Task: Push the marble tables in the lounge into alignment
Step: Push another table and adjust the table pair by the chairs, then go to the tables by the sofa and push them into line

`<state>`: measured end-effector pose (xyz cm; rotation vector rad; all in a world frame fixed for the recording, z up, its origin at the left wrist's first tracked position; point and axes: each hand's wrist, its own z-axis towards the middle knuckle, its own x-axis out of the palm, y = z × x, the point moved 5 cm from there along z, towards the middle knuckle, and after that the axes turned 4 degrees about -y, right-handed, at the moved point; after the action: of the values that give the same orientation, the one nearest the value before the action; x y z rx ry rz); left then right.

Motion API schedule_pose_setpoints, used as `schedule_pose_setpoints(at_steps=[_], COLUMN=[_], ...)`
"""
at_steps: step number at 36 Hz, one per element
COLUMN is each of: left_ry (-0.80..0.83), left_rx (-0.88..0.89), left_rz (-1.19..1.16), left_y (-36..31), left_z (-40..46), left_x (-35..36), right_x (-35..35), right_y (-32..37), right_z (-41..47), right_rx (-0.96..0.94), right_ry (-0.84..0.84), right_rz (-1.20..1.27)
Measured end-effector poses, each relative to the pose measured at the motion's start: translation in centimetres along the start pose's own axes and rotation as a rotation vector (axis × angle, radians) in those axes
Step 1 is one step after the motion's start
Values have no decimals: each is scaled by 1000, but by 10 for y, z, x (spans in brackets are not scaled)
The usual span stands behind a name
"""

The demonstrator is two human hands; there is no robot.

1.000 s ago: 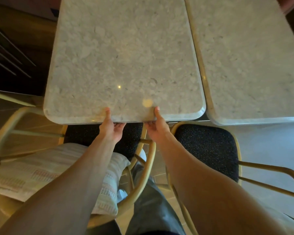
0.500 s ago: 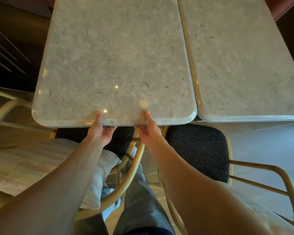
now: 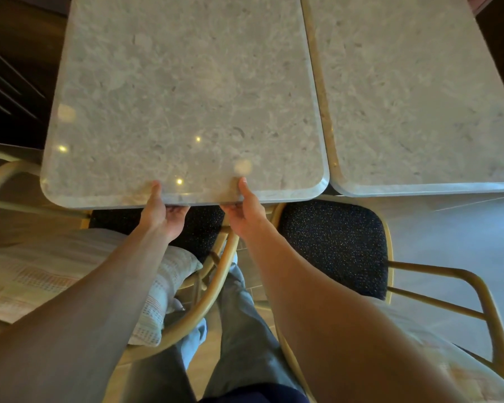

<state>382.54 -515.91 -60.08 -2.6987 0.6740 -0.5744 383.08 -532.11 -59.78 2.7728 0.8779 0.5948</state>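
Left table [image 3: 184, 91] clamped at its near edge by both hands, thumbs on top, fingers curled under: left hand [image 3: 162, 209], right hand [image 3: 243, 206]; long side just beside the right table [image 3: 413, 91], a thin seam between, near edge a shade closer than the right table's. Likely trouble: an uneven shove from the left hand, swinging the slab and knocking marble on marble at the seam; chipped corners; fingers pinched under the left table against the chair [image 3: 216, 257] just below.

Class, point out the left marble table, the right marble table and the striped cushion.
left marble table [image 3: 184, 97]: head view, middle of its top.
right marble table [image 3: 413, 91]: head view, middle of its top.
striped cushion [image 3: 47, 274]: head view, upper face.
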Motion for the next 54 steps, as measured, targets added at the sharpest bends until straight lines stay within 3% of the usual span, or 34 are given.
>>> schedule_pose_setpoints(at_steps=[9, 14, 17, 20, 24, 28, 33, 40, 46, 54], left_ry=[53, -42, 14, 219, 501, 765, 1091, 1457, 1718, 2005], left_rx=[-30, -1, 63, 258, 614, 818, 946, 961, 779, 345], left_rz=[-5, 455, 632, 736, 793, 831, 789, 802, 839, 921], left_y=[-1, -1, -2, -9, -28, -22, 19, 117, 251, 443], left_z=[-4, -28, -69, -130, -234, -337, -462, -593, -691, -816], left_x=[-1, -7, 12, 54, 99, 126, 131, 87, -11, -189], right_x=[2, -9, -8, 4, 15, -12, -90, -233, -404, -651], right_y=[-1, 12, 28, 45, 82, 119, 143, 136, 68, -62], right_z=[-2, -19, -49, -100, -207, -329, -443, -563, -647, -773], right_rx=[6, -30, -107, -283, -682, -1083, -1327, -1554, -1617, -1694], right_ry=[13, -59, -91, -43, 33, 83, 42, -219, -421, -736], right_rz=[-2, -342, -528, -576, -409, -321, -141, 63, 212, 445])
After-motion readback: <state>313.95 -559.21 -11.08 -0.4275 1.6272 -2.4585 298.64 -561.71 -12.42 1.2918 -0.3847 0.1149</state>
